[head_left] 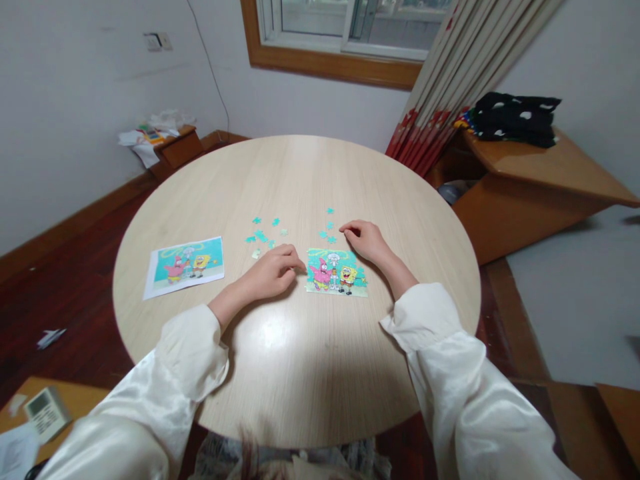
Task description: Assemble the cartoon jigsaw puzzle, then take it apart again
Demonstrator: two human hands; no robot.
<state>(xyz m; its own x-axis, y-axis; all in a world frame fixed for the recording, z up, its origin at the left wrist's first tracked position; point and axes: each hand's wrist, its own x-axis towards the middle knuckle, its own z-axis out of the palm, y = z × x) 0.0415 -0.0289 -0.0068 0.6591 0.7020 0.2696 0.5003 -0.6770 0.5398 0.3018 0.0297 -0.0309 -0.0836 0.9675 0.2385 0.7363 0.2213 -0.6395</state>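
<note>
A partly assembled jigsaw puzzle [334,277] lies flat on the round table, showing pink, white and yellow cartoon figures on turquoise. My left hand [274,272] rests at its left side, index finger stretched to the puzzle's edge and thumb apart. Just above the puzzle's top right corner, my right hand [367,241] is closed with its fingertips drawn together; whatever is between them is too small to make out. Small turquoise puzzle pieces [330,225] lie left of its fingertips. Several more loose pieces [260,236] are scattered beyond my left hand.
A printed reference picture [188,267] lies at the left of the round table [280,387]. Wooden furniture [540,193] with a black cloth [517,119] on it stands at right. A small digital device [47,413] sits at lower left. A curtain [450,80] hangs beside the window.
</note>
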